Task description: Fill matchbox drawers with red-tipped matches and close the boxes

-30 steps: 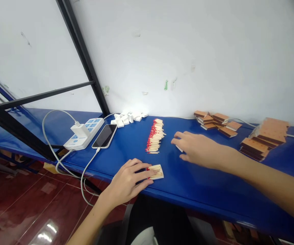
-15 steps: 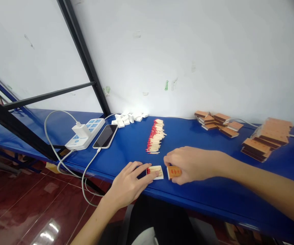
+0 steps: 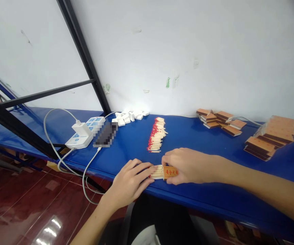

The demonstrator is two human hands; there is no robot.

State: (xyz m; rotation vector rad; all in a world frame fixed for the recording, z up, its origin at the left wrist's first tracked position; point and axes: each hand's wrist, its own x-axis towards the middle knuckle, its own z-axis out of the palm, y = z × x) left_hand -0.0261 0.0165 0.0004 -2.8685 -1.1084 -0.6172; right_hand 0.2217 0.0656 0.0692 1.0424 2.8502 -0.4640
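Note:
Near the front edge of the blue table (image 3: 203,200), my left hand (image 3: 130,183) pinches a small white tray filled with red-tipped matches (image 3: 157,172). My right hand (image 3: 187,165) grips an orange matchbox sleeve (image 3: 171,172) with red print. The sleeve's open end meets the tray's right end and covers part of it. A loose row of red-tipped matches (image 3: 156,139) lies just behind both hands.
White inner trays (image 3: 129,117) lie by the wall. Orange matchboxes sit in a small pile (image 3: 219,121) and a bigger stack (image 3: 270,137) at right. A power strip with charger (image 3: 84,133), a phone (image 3: 105,134) and cables lie left, beside black frame bars.
My right hand came from the table's middle to the front edge with an orange sleeve and brought it onto the tray's end. My left hand stayed on the tray.

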